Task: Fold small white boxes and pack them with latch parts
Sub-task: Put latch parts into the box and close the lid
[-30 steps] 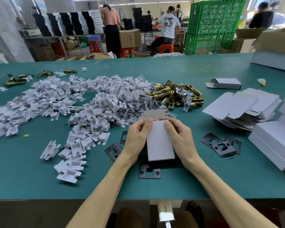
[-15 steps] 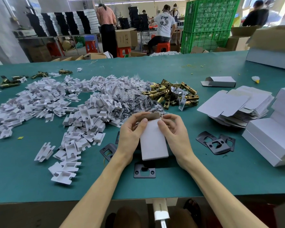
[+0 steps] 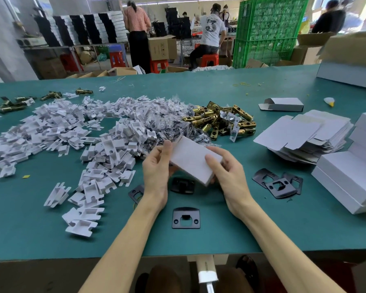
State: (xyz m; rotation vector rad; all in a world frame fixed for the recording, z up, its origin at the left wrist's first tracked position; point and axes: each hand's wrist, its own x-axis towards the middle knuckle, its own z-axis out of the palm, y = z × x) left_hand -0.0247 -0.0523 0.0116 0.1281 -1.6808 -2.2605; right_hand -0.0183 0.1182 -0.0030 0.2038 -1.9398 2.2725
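In a packing workshop, we hold a small white box [image 3: 192, 159] in 2 hands above the near middle of the matte green desk [image 3: 262, 229]. The box is tilted, its far end angled left. Our left hand [image 3: 156, 172] grips that far end, thumb against the edge. Our right hand [image 3: 228, 176] clasps the near end, thumb flat on the smooth cardboard face. We cannot tell whether the end flaps are closed.

1 flat black metal strike plate [image 3: 186, 218] lies close to the near edge, with bare desk on either side. Just beyond the box, a heap of shiny brass latch parts [image 3: 222, 121] touches crinkled clear bags, and a wide spread of angular white plastic inserts [image 3: 72, 132] runs to the left edge. Toward the right edge rest a fanned stack of flat box blanks [image 3: 300, 134], a cluster of black plates [image 3: 279, 183] and blocks of stacked white boxes [image 3: 351, 178].
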